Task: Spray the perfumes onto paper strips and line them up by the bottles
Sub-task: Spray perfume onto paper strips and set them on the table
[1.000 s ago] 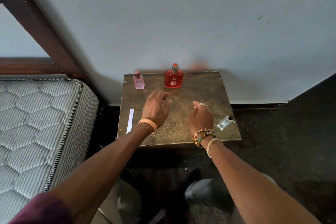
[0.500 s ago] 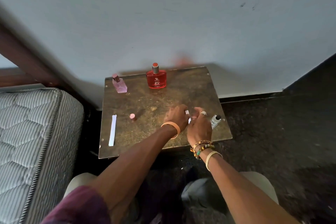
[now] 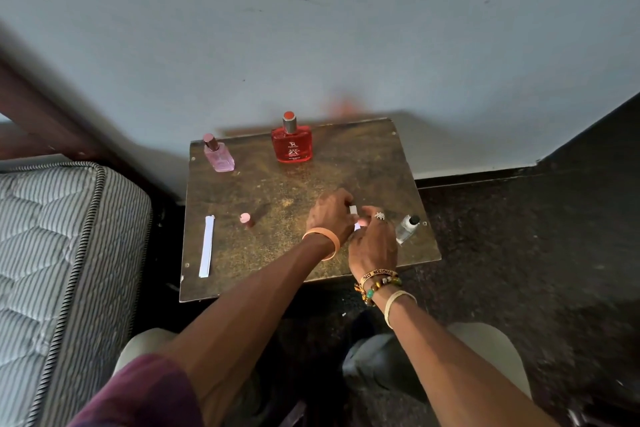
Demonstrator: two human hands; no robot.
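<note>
On the small brown table [image 3: 346, 163], a pink perfume bottle [image 3: 219, 156] without its cap stands at the back left and a red perfume bottle [image 3: 292, 144] at the back middle. A small clear bottle [image 3: 407, 229] lies near the right edge. My left hand [image 3: 330, 215] and my right hand [image 3: 372, 243] meet at mid-table, both pinching a short white paper strip [image 3: 353, 210] that shows between the fingers. A stack of white paper strips [image 3: 206, 246] lies near the left edge. A pink cap [image 3: 245, 219] stands beside it.
A striped mattress [image 3: 62, 253] and a dark wooden bed frame [image 3: 45, 125] are close on the left. The grey wall [image 3: 311, 28] rises right behind the table. Dark floor [image 3: 536, 253] lies to the right, and my knees are under the front edge.
My hands were apart over the table a second ago; they have come together at the right of middle around a paper strip. The pink cap is now uncovered.
</note>
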